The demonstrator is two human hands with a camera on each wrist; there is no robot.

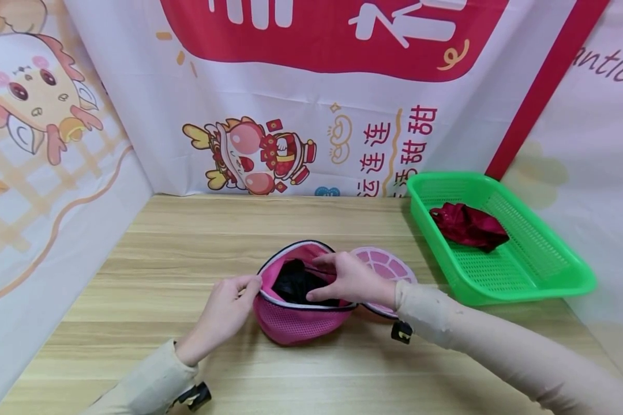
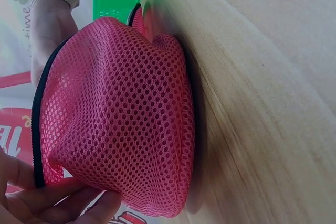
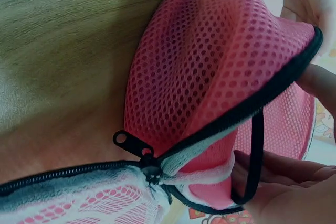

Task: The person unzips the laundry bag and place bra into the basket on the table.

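Note:
A pink mesh zip bag (image 1: pixel 303 327) sits on the table with its mouth unzipped. My left hand (image 1: pixel 225 305) pinches the left side of its rim. Inside lies a bundle of black cloth (image 1: pixel 293 282). My right hand (image 1: pixel 350 278) reaches in from the right, thumb and fingers spread apart over the cloth. The bag's round lid (image 1: pixel 389 266), pale pink with a web pattern, is folded out to the right, partly under the right wrist. In the right wrist view, a black zipper pull (image 3: pixel 132 142) hangs at the hinge and a black strap (image 3: pixel 256 153) crosses the opening.
To the right stands a green plastic basket (image 1: pixel 449 268) with dark red cloth (image 1: pixel 469 226) in it. The wooden table (image 1: pixel 150 288) meets printed white curtains (image 1: pixel 332 92) at the back and sides.

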